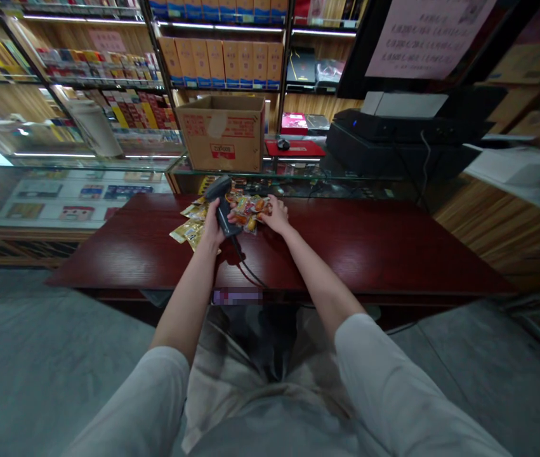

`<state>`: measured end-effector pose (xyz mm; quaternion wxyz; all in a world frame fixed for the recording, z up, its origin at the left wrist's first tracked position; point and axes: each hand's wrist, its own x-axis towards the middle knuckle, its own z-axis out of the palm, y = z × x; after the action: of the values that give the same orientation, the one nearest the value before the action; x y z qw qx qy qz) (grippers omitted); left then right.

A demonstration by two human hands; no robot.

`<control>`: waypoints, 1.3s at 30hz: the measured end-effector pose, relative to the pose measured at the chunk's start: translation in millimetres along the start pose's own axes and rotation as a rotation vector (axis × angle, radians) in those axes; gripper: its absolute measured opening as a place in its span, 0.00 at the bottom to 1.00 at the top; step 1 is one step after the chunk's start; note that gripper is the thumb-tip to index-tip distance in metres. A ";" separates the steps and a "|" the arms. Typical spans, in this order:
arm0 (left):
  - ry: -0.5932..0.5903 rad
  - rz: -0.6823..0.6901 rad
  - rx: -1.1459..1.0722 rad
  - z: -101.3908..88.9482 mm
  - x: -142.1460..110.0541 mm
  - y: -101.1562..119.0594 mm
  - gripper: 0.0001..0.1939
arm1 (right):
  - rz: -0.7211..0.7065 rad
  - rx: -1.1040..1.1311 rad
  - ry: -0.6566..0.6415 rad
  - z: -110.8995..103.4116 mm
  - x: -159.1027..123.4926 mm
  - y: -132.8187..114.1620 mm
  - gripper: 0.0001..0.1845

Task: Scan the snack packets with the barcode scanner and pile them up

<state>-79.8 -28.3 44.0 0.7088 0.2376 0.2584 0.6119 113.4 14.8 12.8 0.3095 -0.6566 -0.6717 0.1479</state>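
1. Scanner [223, 206], dark, sits in the left hand [212, 227], fingers wrapped round its handle; that grip leaves the head clear at the top.
2. Right hand [276, 216] clamped on clear-wrapped snacks [249, 211], orange and yellow inside, just beside the scanner, above the desk [369, 247]. Edge hold seems chosen to leave most of the wrapping uncovered.
3. Gold packets [184, 231] overlap on the desk, left of the left hand; probably grouped there for easy reach.
4. Cable [249, 273] trails from the handle to the near edge, slack, likely so the scanner moves freely.
5. Cardboard box [222, 143] stands open beyond the desk: red print, red label, too small to read.
6. Notice [426, 38], upper right: rows of writing, blurred. Shelf boxes [224, 62] carry labels; no brand legible.
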 end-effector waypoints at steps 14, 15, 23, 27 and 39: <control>-0.105 -0.122 0.181 -8.0 4.5 -6.0 0.22 | -0.158 0.135 -0.049 9.8 15.1 31.6 0.22; -0.101 -0.129 0.197 -7.7 4.6 -7.2 0.22 | -0.140 0.171 -0.030 7.3 16.1 38.3 0.18; -0.191 -0.152 0.158 -1.3 1.8 -11.4 0.20 | -0.467 0.090 -0.090 -8.2 0.5 67.3 0.38; -0.164 -0.158 0.134 -1.4 0.1 -8.1 0.21 | -0.593 0.031 -0.213 1.5 -3.9 52.4 0.29; -0.283 -0.202 0.274 -1.7 -1.2 -18.1 0.23 | 0.081 1.265 -0.134 -57.6 -13.0 78.8 0.22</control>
<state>-67.6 -31.9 30.9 0.7568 0.3882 0.2594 0.4575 210.2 -2.5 6.3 0.5888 -0.3611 -0.4470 0.5685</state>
